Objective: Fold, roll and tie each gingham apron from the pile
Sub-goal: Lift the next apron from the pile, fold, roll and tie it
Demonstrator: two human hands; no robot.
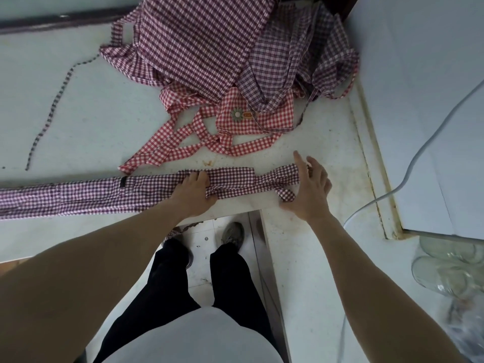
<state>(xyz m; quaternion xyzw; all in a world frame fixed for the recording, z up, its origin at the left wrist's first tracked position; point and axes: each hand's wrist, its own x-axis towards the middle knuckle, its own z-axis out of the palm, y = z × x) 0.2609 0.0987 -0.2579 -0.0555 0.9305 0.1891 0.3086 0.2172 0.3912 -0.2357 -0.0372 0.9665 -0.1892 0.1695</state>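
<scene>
Purple-checked apron (86, 195) lies folded long (narrow strip), both hands flat, fingers straight.

one folded gingham apron (104, 195), one pile (222, 56) of aprons, two hands, one white cable (419, 150), two shoes

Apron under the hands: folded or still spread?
Folded: the purple gingham apron lies as one long narrow strip along the counter edge, left hand flat on it.
</scene>
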